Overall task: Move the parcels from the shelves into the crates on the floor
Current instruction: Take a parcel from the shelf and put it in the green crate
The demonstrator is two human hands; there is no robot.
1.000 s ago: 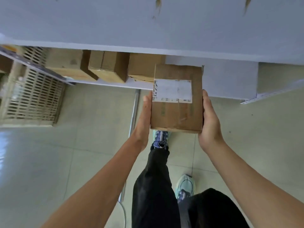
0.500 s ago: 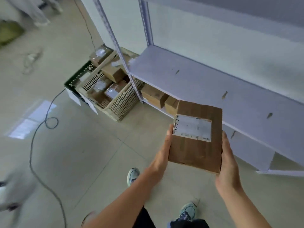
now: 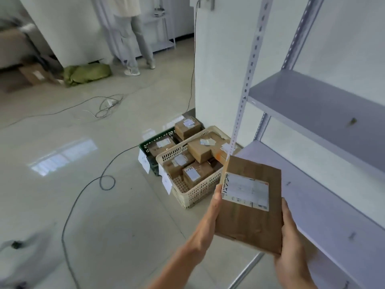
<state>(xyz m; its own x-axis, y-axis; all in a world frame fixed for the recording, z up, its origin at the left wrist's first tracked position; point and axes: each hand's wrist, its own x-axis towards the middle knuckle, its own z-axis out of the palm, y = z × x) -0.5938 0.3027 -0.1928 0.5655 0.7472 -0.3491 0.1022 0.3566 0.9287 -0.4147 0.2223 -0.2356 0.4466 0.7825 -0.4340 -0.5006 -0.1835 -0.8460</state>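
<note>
I hold a flat brown cardboard parcel (image 3: pixel 250 217) with a white label between both hands at chest height. My left hand (image 3: pixel 205 230) presses its left edge with straight fingers; my right hand (image 3: pixel 290 245) supports its right edge and near corner, fingers hidden behind the box. Ahead on the floor stands a cream plastic crate (image 3: pixel 195 193) with several labelled parcels inside. Behind it sits a dark green crate (image 3: pixel 150 146) that also holds parcels. The grey metal shelves (image 3: pixel 316 113) on my right show no parcels.
A black cable (image 3: pixel 83 195) loops across the tiled floor left of the crates. Another person (image 3: pixel 133 34) stands at the far wall near a green sack (image 3: pixel 87 73) and a cardboard box (image 3: pixel 33 74). A white upright post (image 3: pixel 245 84) of the shelf rises beside the crates.
My view has swung up and left from the low shelf to the room. The crates now lie ahead and closer. Both hands keep the same hold on the parcel.
</note>
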